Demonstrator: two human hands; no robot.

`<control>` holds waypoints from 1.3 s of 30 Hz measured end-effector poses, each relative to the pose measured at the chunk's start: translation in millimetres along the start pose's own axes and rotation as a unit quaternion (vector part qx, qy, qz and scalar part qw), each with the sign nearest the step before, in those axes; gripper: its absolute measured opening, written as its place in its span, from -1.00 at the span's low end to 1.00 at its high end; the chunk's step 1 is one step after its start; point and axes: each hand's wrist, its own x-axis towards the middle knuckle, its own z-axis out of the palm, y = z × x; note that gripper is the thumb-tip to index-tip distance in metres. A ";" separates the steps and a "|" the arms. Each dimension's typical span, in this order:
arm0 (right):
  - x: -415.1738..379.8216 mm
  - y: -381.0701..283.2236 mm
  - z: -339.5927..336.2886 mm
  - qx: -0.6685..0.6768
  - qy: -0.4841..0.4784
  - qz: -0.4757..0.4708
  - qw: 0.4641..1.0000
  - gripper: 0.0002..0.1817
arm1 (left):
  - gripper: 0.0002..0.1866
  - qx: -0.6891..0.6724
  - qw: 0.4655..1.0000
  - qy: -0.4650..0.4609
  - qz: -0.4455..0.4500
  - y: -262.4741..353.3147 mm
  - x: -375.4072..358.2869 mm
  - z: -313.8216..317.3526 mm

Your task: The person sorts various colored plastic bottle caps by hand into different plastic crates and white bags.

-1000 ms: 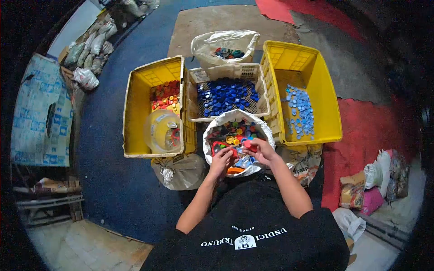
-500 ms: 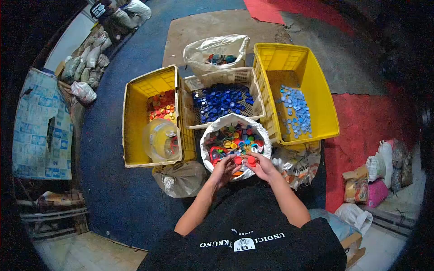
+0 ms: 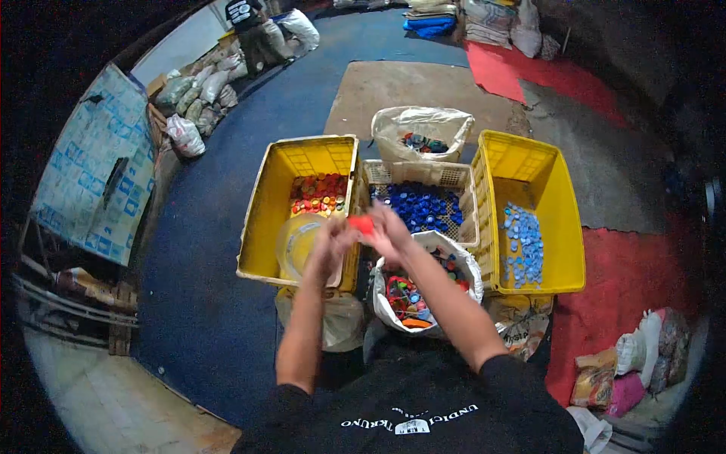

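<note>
Both hands are raised over the right edge of the left yellow crate (image 3: 261, 204), blurred by motion. Red bottle caps (image 3: 361, 225) show between them, at the fingers of my right hand (image 3: 387, 233), which is closed on them. My left hand (image 3: 328, 248) is close by on the left, in front of a clear plastic container (image 3: 290, 246); its fingers are smeared. Red, orange and yellow caps (image 3: 321, 189) lie inside that crate. Below my right forearm stands a white sack (image 3: 474, 291) of mixed coloured caps.
A white crate (image 3: 474, 198) holds dark blue caps (image 3: 420, 206). Right of it, another yellow crate (image 3: 563, 253) contains light blue caps (image 3: 523, 242). Behind stands an open whitish sack (image 3: 389, 140). Filled bags (image 3: 200, 91) line the left wall, near another person (image 3: 253, 34).
Both hands have moved up and left from the mixed-cap sack to the left yellow crate's edge, carrying red caps. The view has shifted, so the crates appear lower and farther right.
</note>
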 end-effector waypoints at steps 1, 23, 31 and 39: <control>28.6 -13.1 23.3 -0.018 0.014 -0.007 1.000 -0.45 | -0.65 0.024 0.981 -0.159 -0.108 51.3 22.3 -28.7; -199.6 55.7 -126.5 -0.731 0.214 -0.109 0.639 -0.70 | -0.59 0.560 0.754 -0.118 0.323 -140.2 -117.0 -39.7; -174.5 98.8 -107.0 -0.840 0.017 0.027 0.541 -0.60 | -0.56 0.821 0.492 -0.262 0.120 -156.7 -127.5 -50.1; -178.0 77.6 -123.7 -0.839 0.099 0.100 0.525 -0.64 | -0.65 0.798 0.538 -0.245 0.113 -157.1 -137.6 -43.4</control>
